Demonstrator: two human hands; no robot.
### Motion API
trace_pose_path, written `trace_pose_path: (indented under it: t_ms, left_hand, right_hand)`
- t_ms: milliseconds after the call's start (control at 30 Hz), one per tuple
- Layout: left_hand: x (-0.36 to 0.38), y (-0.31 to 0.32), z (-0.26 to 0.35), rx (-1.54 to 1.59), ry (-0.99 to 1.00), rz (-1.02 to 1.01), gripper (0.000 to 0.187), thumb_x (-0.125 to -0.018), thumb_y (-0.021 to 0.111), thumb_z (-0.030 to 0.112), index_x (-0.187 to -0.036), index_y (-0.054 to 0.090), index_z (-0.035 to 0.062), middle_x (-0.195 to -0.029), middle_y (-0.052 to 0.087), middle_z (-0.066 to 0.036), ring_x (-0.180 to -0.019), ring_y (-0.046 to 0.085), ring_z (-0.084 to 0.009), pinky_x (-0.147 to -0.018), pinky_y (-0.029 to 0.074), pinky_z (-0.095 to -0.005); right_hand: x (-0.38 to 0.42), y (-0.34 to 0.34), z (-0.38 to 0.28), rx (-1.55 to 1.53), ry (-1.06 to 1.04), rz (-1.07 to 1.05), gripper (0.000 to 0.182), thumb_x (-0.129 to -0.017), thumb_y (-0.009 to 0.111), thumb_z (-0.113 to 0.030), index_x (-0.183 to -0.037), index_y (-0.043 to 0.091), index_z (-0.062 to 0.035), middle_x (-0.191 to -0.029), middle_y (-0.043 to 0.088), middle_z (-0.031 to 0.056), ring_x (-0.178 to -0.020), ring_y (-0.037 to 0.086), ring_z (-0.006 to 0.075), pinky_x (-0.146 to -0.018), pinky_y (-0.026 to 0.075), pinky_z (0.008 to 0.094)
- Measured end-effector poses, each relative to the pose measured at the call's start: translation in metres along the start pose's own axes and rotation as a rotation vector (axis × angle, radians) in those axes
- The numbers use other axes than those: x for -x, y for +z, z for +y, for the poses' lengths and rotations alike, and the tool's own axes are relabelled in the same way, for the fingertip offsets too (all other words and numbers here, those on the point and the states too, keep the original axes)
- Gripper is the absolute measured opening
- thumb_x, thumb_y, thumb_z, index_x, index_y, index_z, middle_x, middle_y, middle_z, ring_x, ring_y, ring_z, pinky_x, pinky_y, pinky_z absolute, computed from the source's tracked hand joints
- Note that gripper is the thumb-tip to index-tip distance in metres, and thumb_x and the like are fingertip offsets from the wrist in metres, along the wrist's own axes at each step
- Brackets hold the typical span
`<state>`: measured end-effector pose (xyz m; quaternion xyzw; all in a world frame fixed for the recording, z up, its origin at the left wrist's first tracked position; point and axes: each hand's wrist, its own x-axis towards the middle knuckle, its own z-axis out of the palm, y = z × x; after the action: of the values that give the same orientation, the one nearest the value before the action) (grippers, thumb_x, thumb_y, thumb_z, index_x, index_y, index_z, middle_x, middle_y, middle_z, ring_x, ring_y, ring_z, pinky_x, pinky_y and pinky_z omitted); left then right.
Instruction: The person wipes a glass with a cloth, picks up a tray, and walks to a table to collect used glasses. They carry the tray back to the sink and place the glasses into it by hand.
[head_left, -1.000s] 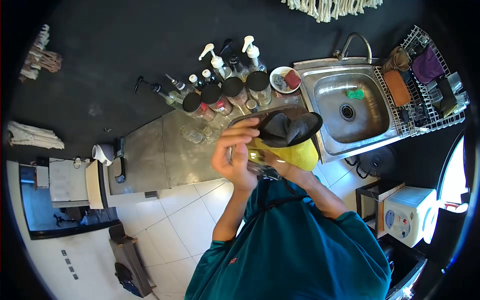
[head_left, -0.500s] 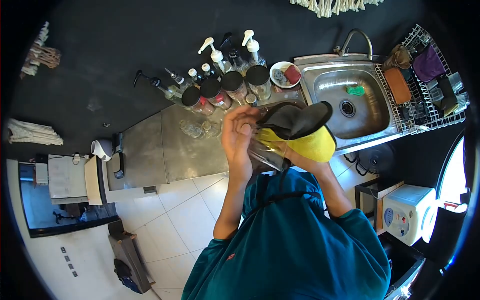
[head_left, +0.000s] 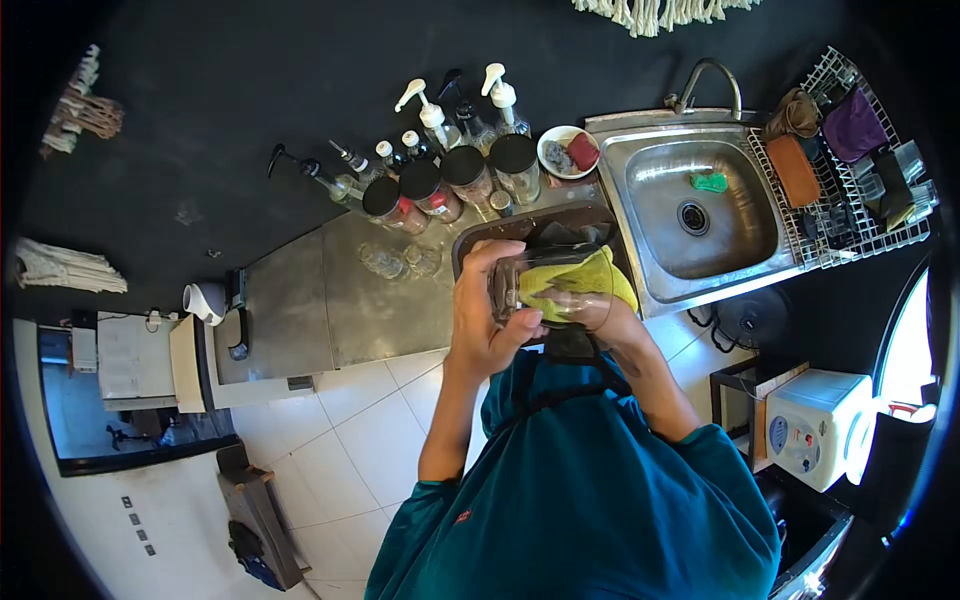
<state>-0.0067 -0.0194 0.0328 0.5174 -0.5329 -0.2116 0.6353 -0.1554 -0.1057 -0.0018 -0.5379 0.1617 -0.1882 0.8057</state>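
My left hand (head_left: 484, 318) is wrapped round the closed end of a clear glass jar (head_left: 508, 262), which lies on its side in front of my body. A yellow-green cloth (head_left: 585, 278) is bunched partly inside the jar. From the right, my right hand (head_left: 597, 312) reaches into the jar's mouth with the cloth; its fingers are largely hidden by cloth and glass. Beneath the jar is a brown plastic tub (head_left: 465, 236) on the counter, with something dark in it. Two small clear glass bottles (head_left: 382, 260) lie or stand to the left of the tub.
Behind the tub, several black-lidded jars (head_left: 465, 168) and pump bottles (head_left: 432, 115) line the wall. A white bowl (head_left: 549, 147) holds scrubbers. To the right are a steel sink (head_left: 645, 215) with a green sponge (head_left: 709, 182) and a wire dish rack (head_left: 850, 250).
The cloth, loose with its dark side showing before, is now pushed into the jar by my right hand. My left hand has turned the jar level, and more of the tub shows.
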Motion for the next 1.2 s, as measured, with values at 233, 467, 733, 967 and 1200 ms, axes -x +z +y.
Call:
trace_pose_path:
  t_ms: [233,467,733,967,1200]
  left_hand:
    - [-0.008,-0.024,0.000,-0.137,-0.069,-0.209,0.063,-0.082,0.069,0.035,-0.131,0.043,0.0054,-0.121,0.049,-0.012,-0.098,0.054,-0.0163,-0.076,0.045,-0.0243]
    - [-0.001,0.003,0.001,0.315,-0.429,-0.072,0.049,-0.091,0.052,0.046,-0.119,0.046,0.0057,-0.089,0.059,-0.006,-0.069,0.054,-0.0074,-0.052,0.042,-0.0218]
    - [0.027,-0.014,-0.023,0.909,-0.492,0.176,0.062,-0.095,0.032,0.056,-0.134,0.040,0.0081,-0.127,0.050,-0.012,-0.114,0.052,-0.0242,-0.095,0.044,-0.0399]
    - [0.024,-0.018,-0.033,1.194,-0.426,0.080,0.059,-0.096,0.029,0.054,-0.129,0.044,0.0081,-0.115,0.056,-0.012,-0.101,0.055,-0.0251,-0.085,0.045,-0.0368]
    - [0.016,0.003,-0.033,0.885,-0.581,0.296,0.055,-0.097,0.031,0.052,-0.125,0.047,0.0081,-0.106,0.060,-0.012,-0.092,0.056,-0.0196,-0.074,0.046,-0.0331]
  right_hand:
    - [-0.004,-0.007,-0.015,0.514,0.043,0.260,0.034,-0.093,0.056,-0.024,-0.123,0.055,-0.0061,-0.110,0.064,0.0060,-0.105,0.058,0.0194,-0.089,0.046,0.0321]
    - [0.006,0.006,-0.018,0.943,-0.282,0.489,0.032,-0.081,0.068,-0.023,-0.110,0.062,-0.0098,-0.104,0.065,0.0091,-0.095,0.061,0.0275,-0.082,0.048,0.0361]
    - [0.017,-0.024,-0.071,0.861,0.022,0.495,0.033,-0.091,0.055,-0.032,-0.112,0.063,-0.0076,-0.109,0.066,0.0090,-0.101,0.061,0.0241,-0.090,0.046,0.0339]
    - [0.034,-0.084,-0.019,1.470,0.195,0.300,0.043,-0.090,0.053,-0.042,-0.114,0.062,-0.0077,-0.112,0.064,0.0129,-0.105,0.058,0.0288,-0.093,0.043,0.0335]
    - [0.028,-0.025,-0.064,0.578,-0.100,0.600,0.034,-0.083,0.070,-0.025,-0.110,0.063,-0.0055,-0.096,0.068,0.0091,-0.088,0.065,0.0197,-0.079,0.049,0.0295]
